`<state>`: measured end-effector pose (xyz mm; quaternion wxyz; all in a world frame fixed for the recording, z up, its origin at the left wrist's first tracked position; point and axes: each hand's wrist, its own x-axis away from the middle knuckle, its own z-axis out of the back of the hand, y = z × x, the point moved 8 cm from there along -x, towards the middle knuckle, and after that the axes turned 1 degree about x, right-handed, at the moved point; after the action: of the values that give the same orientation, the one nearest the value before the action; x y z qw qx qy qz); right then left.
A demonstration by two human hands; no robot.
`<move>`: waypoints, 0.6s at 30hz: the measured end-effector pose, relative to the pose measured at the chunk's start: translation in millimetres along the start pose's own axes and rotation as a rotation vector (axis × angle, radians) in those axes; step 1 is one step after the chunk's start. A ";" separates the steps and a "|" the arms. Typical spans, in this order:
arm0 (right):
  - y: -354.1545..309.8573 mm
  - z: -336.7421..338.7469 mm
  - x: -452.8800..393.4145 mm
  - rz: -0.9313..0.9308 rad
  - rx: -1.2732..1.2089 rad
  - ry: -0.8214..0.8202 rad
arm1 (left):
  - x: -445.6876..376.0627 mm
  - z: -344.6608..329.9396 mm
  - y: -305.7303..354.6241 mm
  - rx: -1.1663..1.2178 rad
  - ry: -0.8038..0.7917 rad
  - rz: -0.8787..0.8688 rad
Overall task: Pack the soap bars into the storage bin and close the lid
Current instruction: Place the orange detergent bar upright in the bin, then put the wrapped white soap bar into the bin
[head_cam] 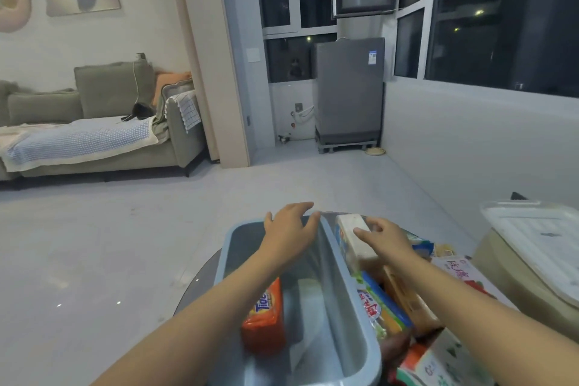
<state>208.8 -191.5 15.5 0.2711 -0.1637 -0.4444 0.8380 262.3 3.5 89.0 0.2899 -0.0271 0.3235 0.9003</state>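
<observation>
The light blue storage bin [351, 316] sits on the round tabletop [200, 285]. Every place here is told from that bin. Inside it, near the person, an orange Tide soap bar [264, 316] stands on its edge, and a white bar [305, 310] lies just beside it.

The left hand [289, 229] rests on the bin's far rim with its fingers spread, gripping nothing. It seems to be keeping the bin from sliding.

The right hand [383, 240] is outside the bin's right wall. Its fingers are curled over a pale boxed soap bar [352, 236] that sits on top of a heap of soap packs [388, 307]. Whether the grip is tight yet is hard to tell.

To do this step well, the person should pinch the box by its long sides, lift it clear over the right wall, and lay it flat in the empty far part of the bin. Flat bars leave room for more.

The clear lid [539, 238] lies well off to the right of the bin, on a beige box [513, 279]. It goes on last.
</observation>
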 end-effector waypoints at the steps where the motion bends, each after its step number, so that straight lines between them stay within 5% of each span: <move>1: 3.9 -5.1 -6.3 -0.018 0.045 -0.016 | -7.7 -7.2 0.8 -0.012 -0.030 0.000; 6: 21.7 -39.3 -31.9 -0.090 0.214 -0.180 | -23.3 -40.7 1.8 -0.106 -0.077 -0.046; 18: 16.0 -26.1 -33.7 -0.088 -0.003 -0.006 | -25.9 -45.7 -4.3 -0.093 -0.075 -0.070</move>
<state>244.2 -201.9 -11.1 0.3064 -0.1420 -0.4532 0.8250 279.7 -34.3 56.7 0.3314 -0.0181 0.2693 0.9040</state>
